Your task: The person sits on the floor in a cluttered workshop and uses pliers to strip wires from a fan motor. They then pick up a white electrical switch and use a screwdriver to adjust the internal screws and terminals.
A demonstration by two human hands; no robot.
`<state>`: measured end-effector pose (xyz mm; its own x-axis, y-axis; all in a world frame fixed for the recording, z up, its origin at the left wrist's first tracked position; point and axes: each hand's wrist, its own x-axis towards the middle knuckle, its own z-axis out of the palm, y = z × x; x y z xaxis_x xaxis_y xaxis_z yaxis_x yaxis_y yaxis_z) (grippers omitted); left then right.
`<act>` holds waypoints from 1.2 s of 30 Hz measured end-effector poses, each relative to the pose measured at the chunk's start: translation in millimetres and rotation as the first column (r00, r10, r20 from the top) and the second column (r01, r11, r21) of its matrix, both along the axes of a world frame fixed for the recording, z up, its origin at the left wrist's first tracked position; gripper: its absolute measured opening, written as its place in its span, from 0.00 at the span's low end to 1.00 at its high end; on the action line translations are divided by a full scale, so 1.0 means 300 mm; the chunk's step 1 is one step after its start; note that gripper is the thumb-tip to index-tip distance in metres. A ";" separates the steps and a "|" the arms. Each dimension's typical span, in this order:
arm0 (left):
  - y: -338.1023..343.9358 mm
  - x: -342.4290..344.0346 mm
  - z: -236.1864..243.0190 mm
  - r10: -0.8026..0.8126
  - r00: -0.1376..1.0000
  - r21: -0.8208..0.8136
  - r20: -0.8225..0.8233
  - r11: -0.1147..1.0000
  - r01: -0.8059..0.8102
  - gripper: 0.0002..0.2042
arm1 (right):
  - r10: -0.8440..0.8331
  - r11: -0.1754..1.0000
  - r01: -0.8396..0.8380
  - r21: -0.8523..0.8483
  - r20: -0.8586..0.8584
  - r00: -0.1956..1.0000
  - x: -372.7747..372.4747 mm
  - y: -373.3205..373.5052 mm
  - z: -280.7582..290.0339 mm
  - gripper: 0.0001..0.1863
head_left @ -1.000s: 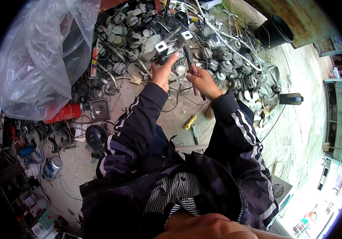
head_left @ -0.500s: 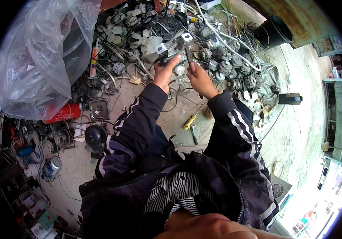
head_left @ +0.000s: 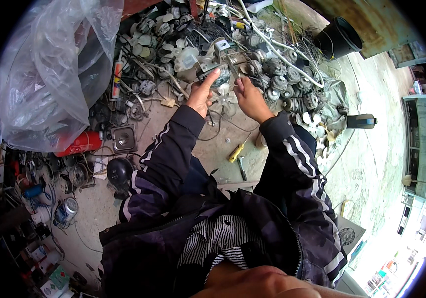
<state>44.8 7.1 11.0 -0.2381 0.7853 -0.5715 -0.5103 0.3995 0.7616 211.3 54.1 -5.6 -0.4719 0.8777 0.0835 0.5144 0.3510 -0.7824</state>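
My left hand (head_left: 202,93) grips a small fan motor (head_left: 219,75) with a metal bracket, the thumb lying over its near side. Close to its right, my right hand (head_left: 250,98) is closed around a narrow flat metal tool (head_left: 232,66) that points up toward the bracket. The tool's exact kind is unclear. Below the motor, a pale fan blade (head_left: 224,102) lies on the floor. A yellow-handled tool (head_left: 235,153) and a small tool with a dark handle (head_left: 242,170) rest between my legs.
Beyond my hands spreads a heap of old motors (head_left: 278,72), fan blades and cables. A large clear plastic bag (head_left: 49,79) stands at left, above a red cylinder (head_left: 80,143) and a metal tray (head_left: 123,138). A black bucket (head_left: 341,38) is at far right.
The motor has turned and shifted slightly left and down in my left hand, its bracket now tilted differently. My right hand stays nearly in place, with the tool seen more edge-on.
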 end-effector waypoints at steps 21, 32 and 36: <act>0.034 -0.052 -0.157 -0.171 0.983 0.047 -0.070 0.984 0.174 0.27 | 0.077 0.995 -0.079 -0.061 -0.033 0.997 0.010 0.002 -0.170 0.20; -0.008 -0.012 -0.059 -0.201 0.980 0.077 0.013 0.977 0.199 0.36 | -0.141 0.985 0.142 -0.096 0.020 0.990 0.002 -0.075 -0.069 0.14; 0.001 -0.042 -0.059 -0.215 0.971 0.063 0.104 0.976 0.209 0.36 | -0.195 0.978 0.198 -0.065 0.043 0.980 -0.028 -0.076 -0.019 0.14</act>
<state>32.4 7.6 -6.6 -0.0012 0.8401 -0.5424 -0.4991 0.4695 0.7283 202.8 31.2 -11.5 -0.2911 0.9567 0.0063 0.5965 0.1866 -0.7806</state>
